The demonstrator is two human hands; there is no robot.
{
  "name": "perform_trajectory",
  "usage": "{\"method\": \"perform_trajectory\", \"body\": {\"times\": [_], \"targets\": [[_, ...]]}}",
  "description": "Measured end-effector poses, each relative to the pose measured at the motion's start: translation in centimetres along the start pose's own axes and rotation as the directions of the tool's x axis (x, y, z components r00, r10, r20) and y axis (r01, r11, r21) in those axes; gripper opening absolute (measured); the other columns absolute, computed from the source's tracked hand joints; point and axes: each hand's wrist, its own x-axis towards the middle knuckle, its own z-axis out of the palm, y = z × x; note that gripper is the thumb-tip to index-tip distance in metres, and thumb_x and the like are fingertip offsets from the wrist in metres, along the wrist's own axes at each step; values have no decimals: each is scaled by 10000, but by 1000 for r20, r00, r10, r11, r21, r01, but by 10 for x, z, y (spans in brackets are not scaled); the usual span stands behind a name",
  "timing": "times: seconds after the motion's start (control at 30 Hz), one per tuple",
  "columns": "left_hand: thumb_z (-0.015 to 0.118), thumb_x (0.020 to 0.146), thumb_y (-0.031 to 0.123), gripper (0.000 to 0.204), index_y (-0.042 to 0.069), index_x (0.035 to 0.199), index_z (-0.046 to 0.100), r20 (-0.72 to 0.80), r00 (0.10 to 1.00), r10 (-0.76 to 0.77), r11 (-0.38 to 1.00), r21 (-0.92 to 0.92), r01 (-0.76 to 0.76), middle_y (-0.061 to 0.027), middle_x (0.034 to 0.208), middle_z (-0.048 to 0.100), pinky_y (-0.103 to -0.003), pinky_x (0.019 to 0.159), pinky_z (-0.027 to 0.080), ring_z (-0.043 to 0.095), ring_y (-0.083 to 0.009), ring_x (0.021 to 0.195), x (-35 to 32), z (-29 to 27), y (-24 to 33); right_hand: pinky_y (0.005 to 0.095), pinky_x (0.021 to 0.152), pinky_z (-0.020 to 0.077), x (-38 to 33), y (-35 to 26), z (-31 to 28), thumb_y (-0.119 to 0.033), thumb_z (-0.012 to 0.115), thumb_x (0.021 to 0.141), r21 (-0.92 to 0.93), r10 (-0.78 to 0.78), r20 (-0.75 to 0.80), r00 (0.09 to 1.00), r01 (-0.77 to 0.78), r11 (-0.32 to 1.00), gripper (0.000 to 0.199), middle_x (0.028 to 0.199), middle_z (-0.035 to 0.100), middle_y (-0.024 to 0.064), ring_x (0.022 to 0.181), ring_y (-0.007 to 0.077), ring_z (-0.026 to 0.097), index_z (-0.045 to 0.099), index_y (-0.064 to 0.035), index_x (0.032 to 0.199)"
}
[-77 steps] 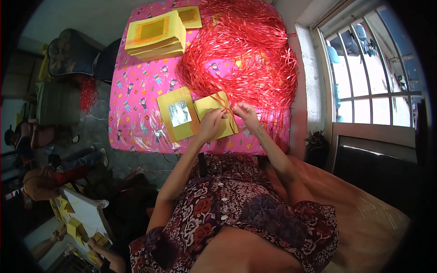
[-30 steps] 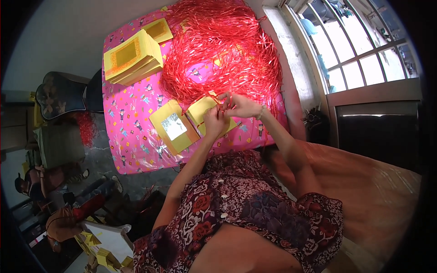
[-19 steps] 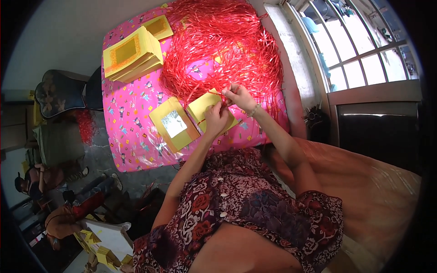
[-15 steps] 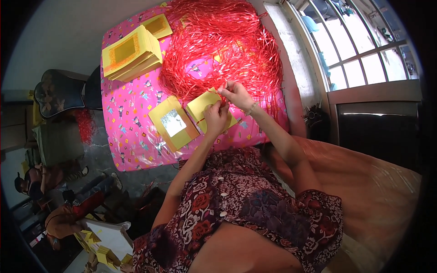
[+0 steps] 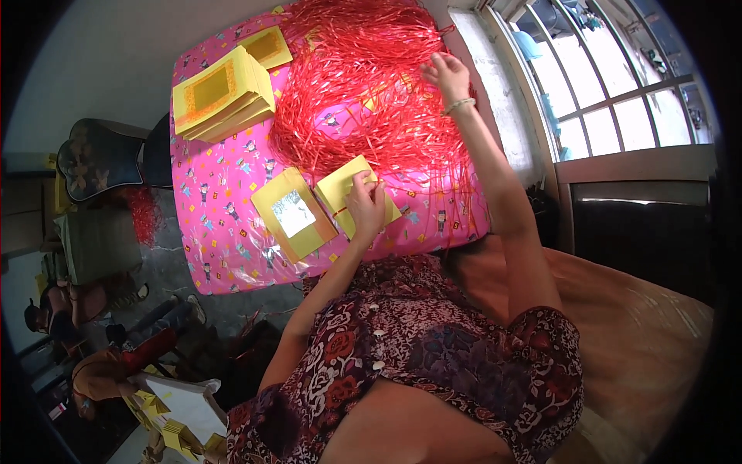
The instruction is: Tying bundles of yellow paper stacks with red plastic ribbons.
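My left hand (image 5: 367, 205) rests on a yellow paper pad (image 5: 345, 179), its fingers bent and pressed down over the top sheet. A thin red strand crosses the pad beside the fingers. My right hand (image 5: 448, 76) is raised at the right side of a large heap of shiny red plastic ribbon strips (image 5: 363, 42). Its fingers are loosely bent, thumb apart, and I see nothing held in them. Just left of the pad lies another yellow paper piece (image 5: 267, 199) bearing a silvery square and an orange edge strip.
Several stacked yellow papers with orange-framed squares (image 5: 224, 93) stand at the far left of the pink patterned table cover (image 5: 224, 247). A barred window (image 5: 610, 85) is at the right, by a wooden bench (image 5: 618, 309). Other people (image 5: 100, 375) sit at the lower left.
My right hand has left the pad's upper corner and moved up and right across the ribbon heap, arm stretched out. My left hand stays on the pad.
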Motion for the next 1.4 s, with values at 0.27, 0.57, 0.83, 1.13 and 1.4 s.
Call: {"method": "perform_trajectory", "body": {"times": [0.27,0.57,0.83,1.13,1.4], "targets": [[632,805,191,228,57,956,527,147,969,-199,980,33,197,-58,726,597,-381,661,356,541,-242,717,-3,-5,-2,212,442,401,-97,23,-48,-263,594,870,-368,73,141,987,-16,930,233,656,532,1,563,68,516,568,-32,880],[594,811,153,171,17,911,564,106,991,-82,997,17,80,-132,743,605,-391,633,402,575,-281,697,0,0,-2,352,639,482,-182,53,-6,-259,681,754,-672,124,525,842,320,667,224,753,581,112,695,236,608,627,-50,816],[448,903,195,199,66,854,591,114,983,-145,982,-106,157,-110,791,613,-403,700,360,558,-285,766,2,-3,4,303,637,491,-167,47,-5,-203,624,836,-545,259,591,764,142,826,211,790,639,111,715,178,626,622,8,833],[346,963,194,326,-24,953,589,176,951,-256,909,-291,298,-156,900,631,-357,749,453,603,-256,857,9,-15,4,271,514,419,-191,89,-6,-196,607,845,-426,65,294,954,70,902,232,552,525,35,529,79,501,571,-5,717],[368,968,177,329,-53,1154,511,272,903,-331,778,-464,425,-146,1031,620,-267,834,452,585,-159,923,18,-41,-16,230,467,436,-307,73,-7,-174,566,883,-152,322,-89,943,-332,931,138,634,509,0,522,85,514,512,-62,823]]}}
